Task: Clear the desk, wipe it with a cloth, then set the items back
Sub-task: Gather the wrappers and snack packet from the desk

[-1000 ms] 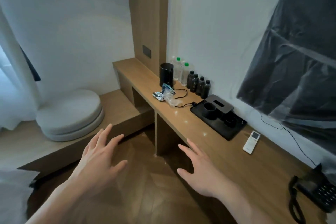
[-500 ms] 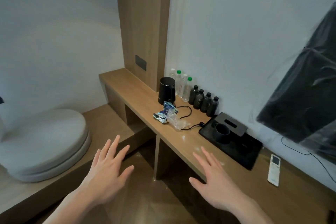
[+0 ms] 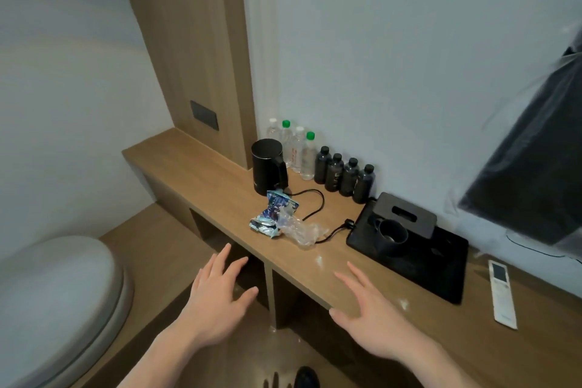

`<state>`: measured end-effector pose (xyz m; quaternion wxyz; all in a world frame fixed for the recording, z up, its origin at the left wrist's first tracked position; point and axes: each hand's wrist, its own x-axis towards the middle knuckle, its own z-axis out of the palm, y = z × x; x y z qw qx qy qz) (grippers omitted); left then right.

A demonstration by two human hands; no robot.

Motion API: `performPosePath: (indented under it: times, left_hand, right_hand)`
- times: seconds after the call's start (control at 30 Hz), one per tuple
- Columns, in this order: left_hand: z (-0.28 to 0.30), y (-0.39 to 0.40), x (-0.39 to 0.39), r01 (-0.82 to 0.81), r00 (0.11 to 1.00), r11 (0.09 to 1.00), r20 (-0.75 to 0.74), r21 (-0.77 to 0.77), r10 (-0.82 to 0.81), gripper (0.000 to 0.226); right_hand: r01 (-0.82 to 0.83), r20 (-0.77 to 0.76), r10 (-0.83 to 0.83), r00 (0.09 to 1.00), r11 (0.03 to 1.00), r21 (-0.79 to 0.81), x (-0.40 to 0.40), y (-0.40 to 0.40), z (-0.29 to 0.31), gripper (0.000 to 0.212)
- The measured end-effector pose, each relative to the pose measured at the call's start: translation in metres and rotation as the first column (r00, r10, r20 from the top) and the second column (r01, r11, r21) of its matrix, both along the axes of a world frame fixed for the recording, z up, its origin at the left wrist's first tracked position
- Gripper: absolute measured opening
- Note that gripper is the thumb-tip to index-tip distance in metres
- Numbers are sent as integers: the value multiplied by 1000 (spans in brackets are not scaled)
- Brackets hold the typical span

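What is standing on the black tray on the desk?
On the black tray stand a dark mug and, behind it, a black tissue box. The mug's inside is too dim to judge.

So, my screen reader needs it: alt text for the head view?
Two open bare hands, left hand and right hand, reach toward a long wooden desk holding a black electric kettle, crumpled blue wrapper and black tray.

Grey round cushion [image 3: 53,302] sits on low wooden platform [image 3: 151,249], far left. Wood wall panel [image 3: 185,50] carries dark switch plate [image 3: 204,110]. Pale wall [image 3: 393,57] to its right. Dark screen wrapped in clear film [image 3: 532,167] hangs at right edge (only partly in view). Herringbone wood floor [image 3: 252,359] below, with dark shoe tip [image 3: 306,377] at bottom edge.
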<state>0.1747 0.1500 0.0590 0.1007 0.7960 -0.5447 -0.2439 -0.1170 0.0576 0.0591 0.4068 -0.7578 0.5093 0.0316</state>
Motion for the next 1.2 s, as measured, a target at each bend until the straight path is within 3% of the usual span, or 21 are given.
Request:
performPosePath:
  times: [0.3,0.53,0.8,0.97,1.07,1.2]
  left_hand:
    - [-23,-119,55,-31,999,998,-7,47,31,62]
    - [-55,-183,70,18,997,981,-72,191,-4,60]
    - [-100,-262,108,148,970,939,-231,310,-76,55]
    - [-123,-313,135,276,927,865,-354,418,-125,58]
    - [-138,-334,151,312,923,807,-361,502,-132,54]
    - [-198,-361,174,284,859,752,-506,595,76,31]
  right_hand:
    - [-39,5,38,999,993,114,58,-118,-51,74]
    - [-77,-45,84,995,987,141,93,-158,-83,77]
    - [43,-132,-23,991,987,152,131,-183,-117,73]
    - [174,-122,-155,980,972,157,163,-202,-125,49]
    - [274,-163,-246,955,946,173,172,-207,-139,61]
    - [354,-231,-307,923,914,199,185,-206,-147,63]
